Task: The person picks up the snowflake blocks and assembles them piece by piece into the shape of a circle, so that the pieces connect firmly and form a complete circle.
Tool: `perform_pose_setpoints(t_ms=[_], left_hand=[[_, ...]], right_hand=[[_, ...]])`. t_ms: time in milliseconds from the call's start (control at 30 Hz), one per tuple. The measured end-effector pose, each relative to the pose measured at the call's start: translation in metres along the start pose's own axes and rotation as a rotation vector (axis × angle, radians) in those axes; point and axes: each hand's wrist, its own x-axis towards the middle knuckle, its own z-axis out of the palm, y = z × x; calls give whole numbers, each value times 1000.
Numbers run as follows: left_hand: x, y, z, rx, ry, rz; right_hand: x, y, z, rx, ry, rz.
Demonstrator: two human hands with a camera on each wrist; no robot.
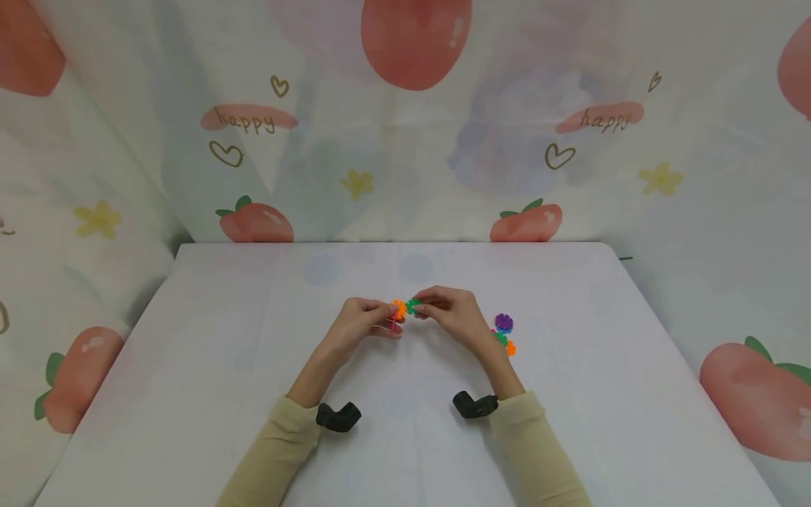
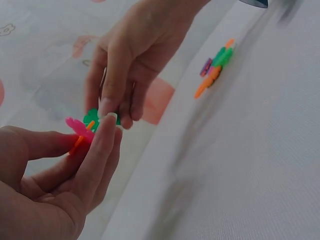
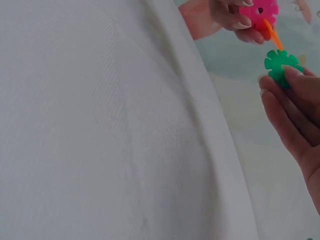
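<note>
Between its thumb and fingers my left hand (image 1: pixel 357 322) holds a pink notched snowflake disc (image 3: pixel 270 9) joined at an angle to an orange snowflake disc (image 1: pixel 398 308). My right hand (image 1: pixel 455 315) pinches a green snowflake disc (image 3: pixel 280 64) by one side. The green disc's notched rim is right at the orange disc's edge. In the left wrist view the pink disc (image 2: pixel 80 129) and orange disc stand in front of the green disc (image 2: pixel 91 117), and fingers cover part of all three. Both hands are raised over the middle of the table.
Beside my right forearm lies a small group of snowflake discs, with a purple disc (image 1: pixel 503 322), a green disc (image 1: pixel 500 339) and an orange disc (image 1: pixel 511 348). The white-covered table (image 1: pixel 285 282) ends at a patterned curtain (image 1: pixel 393 162). A black wrist camera (image 1: pixel 339 417) juts from each sleeve.
</note>
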Motion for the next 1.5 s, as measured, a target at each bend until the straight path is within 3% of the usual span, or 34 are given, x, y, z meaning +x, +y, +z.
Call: perform_pose_setpoints(t_ms=[400, 633, 900, 1033, 1200, 1500], left_hand=[[-3, -6, 2, 4, 17, -32], [-5, -8, 6, -31, 8, -22], [-11, -12, 7, -92, -57, -47], [-13, -13, 6, -85, -116, -54], [-14, -14, 6, -112, -181, -86], [-19, -11, 2, -105, -110, -98]], right_hand=[[1, -5, 1, 24, -30, -62], [0, -5, 0, 91, -36, -21], [0, 1, 2, 184, -87, 14], [0, -4, -1, 137, -129, -14], [1, -8, -6, -5, -186, -49], [-7, -1, -31, -188, -179, -57]])
